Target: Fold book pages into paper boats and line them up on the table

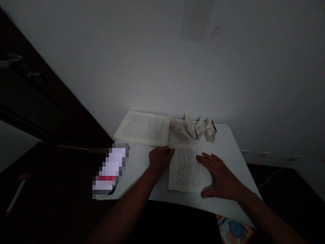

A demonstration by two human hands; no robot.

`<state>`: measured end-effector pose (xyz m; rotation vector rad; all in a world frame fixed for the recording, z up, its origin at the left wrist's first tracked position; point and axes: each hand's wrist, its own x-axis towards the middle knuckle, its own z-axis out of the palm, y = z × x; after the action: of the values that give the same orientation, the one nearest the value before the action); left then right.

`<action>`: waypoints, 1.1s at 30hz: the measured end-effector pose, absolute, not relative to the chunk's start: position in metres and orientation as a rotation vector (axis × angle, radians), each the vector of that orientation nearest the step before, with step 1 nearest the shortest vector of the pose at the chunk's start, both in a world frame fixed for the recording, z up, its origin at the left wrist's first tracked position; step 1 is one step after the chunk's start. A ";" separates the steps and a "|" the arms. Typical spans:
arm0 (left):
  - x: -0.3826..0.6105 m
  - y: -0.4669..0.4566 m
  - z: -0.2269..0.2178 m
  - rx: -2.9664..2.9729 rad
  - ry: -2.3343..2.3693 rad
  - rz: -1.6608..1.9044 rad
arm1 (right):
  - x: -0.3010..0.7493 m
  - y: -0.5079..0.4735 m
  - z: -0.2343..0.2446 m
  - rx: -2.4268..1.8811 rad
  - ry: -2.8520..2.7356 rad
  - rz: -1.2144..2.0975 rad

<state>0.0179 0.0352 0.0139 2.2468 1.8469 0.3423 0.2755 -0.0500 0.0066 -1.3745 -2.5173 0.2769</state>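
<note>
A printed sheet of paper (186, 169) lies on the white table in front of me, its lower edge ragged. My left hand (159, 158) is closed, thumb and fingers pinched at the sheet's upper left edge. Over the right side of the sheet, my right hand (217, 174) is open, with its fingers stretched out and thumb spread. The fingertips reach the sheet's right edge; whether they press on it I cannot tell. Beyond the sheet, several folded paper boats (189, 126) stand in a row.
A stack of printed pages (144, 127) lies at the table's back left. A phone with a blurred screen (111, 167) rests at the left edge of the white table (230, 145). The wall rises behind. Below the front right edge shows a colourful printed item (235, 230).
</note>
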 end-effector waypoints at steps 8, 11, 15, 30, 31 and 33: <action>0.018 0.036 0.014 2.247 1.810 0.356 | 0.275 -0.045 0.014 -1.166 -2.279 0.538; 0.018 0.036 0.014 2.252 1.804 0.354 | 0.270 -0.039 0.012 -1.154 -2.246 0.464; 0.017 0.035 0.015 2.301 1.846 0.393 | 0.265 -0.033 0.003 -1.087 -2.266 0.332; 0.052 -0.002 0.004 2.913 0.702 0.614 | 0.262 -0.042 0.002 -1.031 -2.263 0.199; 0.052 -0.002 0.003 2.908 0.690 0.615 | 0.261 -0.043 0.001 -1.039 -2.274 0.198; 0.051 -0.002 0.001 2.900 0.676 0.612 | 0.262 -0.045 0.000 -1.067 -2.285 0.195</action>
<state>0.0507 -0.0019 0.0007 2.9002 0.6758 0.6122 0.2620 -0.0449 0.0004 -1.0671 -2.2849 0.1950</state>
